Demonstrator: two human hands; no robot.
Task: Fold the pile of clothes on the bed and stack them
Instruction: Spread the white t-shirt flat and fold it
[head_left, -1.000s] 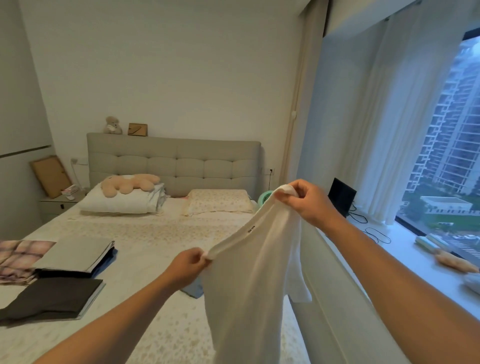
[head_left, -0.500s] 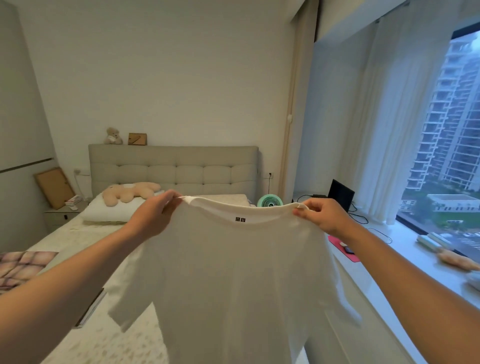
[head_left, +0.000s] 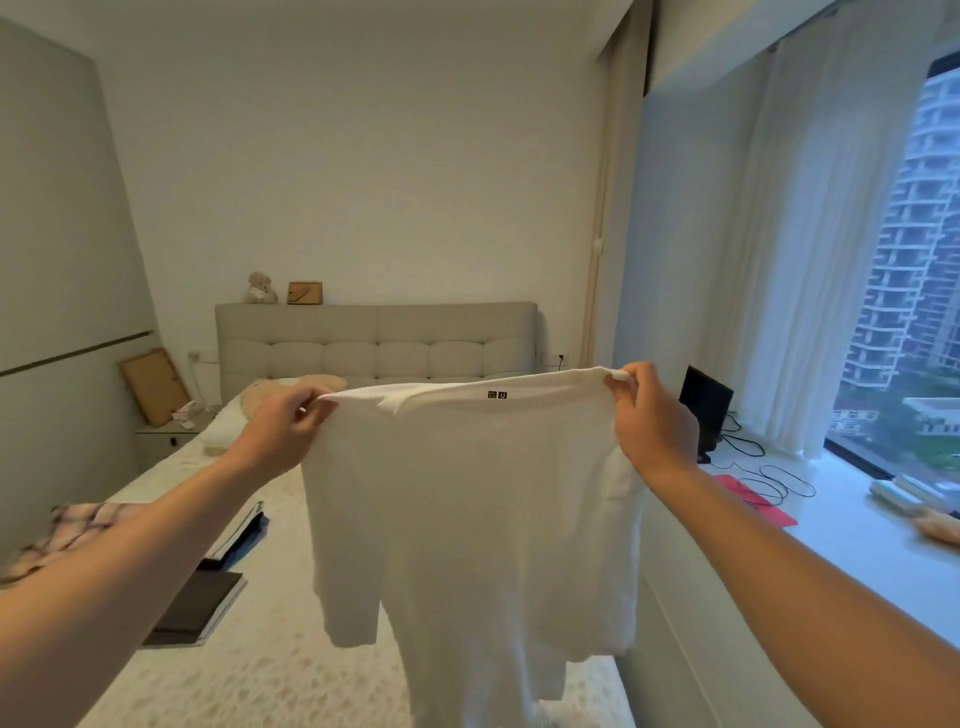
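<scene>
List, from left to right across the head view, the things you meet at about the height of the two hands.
wooden frame → left hand → white T-shirt → right hand → black monitor → white curtain → window

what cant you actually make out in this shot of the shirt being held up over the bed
- Head view: the white T-shirt hem runs off the bottom edge.
- The bed middle and far pillows are hidden behind the shirt.
- The folded dark clothes are partly covered by the left forearm, so their count is unclear.
- The neck label is too small to read.
- Left hand and right hand fingertips are partly buried in fabric.
</scene>
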